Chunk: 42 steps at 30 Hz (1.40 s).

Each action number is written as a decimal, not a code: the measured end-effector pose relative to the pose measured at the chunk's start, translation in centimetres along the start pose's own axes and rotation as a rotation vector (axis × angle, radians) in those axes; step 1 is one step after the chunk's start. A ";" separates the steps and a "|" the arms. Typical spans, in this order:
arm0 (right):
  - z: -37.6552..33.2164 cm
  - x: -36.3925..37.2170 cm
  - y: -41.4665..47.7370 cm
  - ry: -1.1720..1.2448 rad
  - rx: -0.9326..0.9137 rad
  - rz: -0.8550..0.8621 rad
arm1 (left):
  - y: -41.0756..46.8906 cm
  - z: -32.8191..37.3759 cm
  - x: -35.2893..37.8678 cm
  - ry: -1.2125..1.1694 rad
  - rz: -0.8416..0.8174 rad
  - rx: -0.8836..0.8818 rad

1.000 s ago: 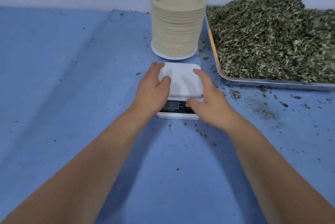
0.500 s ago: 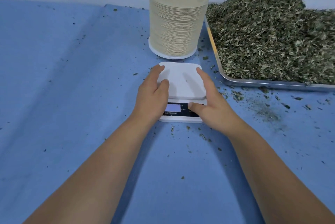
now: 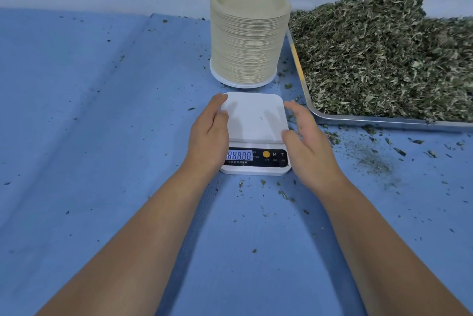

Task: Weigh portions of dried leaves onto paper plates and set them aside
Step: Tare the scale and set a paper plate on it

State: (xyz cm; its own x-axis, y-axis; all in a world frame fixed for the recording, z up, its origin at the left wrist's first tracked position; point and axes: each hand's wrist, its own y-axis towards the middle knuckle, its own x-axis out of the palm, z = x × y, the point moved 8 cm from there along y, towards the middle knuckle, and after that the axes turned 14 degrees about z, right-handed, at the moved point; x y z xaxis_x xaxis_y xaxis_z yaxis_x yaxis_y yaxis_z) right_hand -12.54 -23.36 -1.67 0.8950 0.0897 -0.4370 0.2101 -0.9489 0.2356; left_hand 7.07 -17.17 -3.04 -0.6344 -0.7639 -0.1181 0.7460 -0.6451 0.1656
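flanking the white digital scale (image 3: 253, 121), left hand (image 3: 208, 136) rests flat against its edge, right hand (image 3: 307, 141) hangs relaxed just beside it; stacked paper plates (image 3: 247, 41) stand just behind, dried leaves (image 3: 384, 59) fill the steel tray (image 3: 384, 122).

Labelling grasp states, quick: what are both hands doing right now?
Left hand: open, fingers straight along the left edge of the scale, holding nothing.
Right hand: open, beside the scale's right edge, holding nothing.

Item count: one digital scale (image 3: 254, 133); one stack of paper plates (image 3: 248, 36); one metal tray (image 3: 384, 121); one heap of dried leaves (image 3: 384, 54); two hands: left hand (image 3: 208, 136), right hand (image 3: 309, 146).
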 end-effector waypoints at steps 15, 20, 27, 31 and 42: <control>0.3 -1.1 0.1 0.093 -0.028 0.111 | 4.5 12.1 4.4 0.547 -0.087 0.791; 0.0 -1.0 0.1 0.079 -0.098 0.104 | 9.6 15.8 8.1 0.861 -0.111 0.928; 0.7 -1.1 0.5 0.067 -0.073 0.125 | 12.0 15.9 10.1 1.100 -0.163 0.802; 0.9 -0.9 0.6 0.075 -0.073 0.117 | 12.3 16.5 10.1 1.069 -0.146 0.746; 0.7 -0.8 0.4 0.064 -0.097 0.106 | 12.6 17.9 8.9 1.025 -0.130 0.706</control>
State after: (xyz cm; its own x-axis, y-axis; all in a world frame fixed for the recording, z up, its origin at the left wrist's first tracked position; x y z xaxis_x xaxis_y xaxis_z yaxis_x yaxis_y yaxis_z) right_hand -13.44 -24.06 -1.80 0.9367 0.0121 -0.3500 0.1471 -0.9206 0.3616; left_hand 7.17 -31.77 15.52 -0.0089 -0.5613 -0.8276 0.2168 -0.8090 0.5464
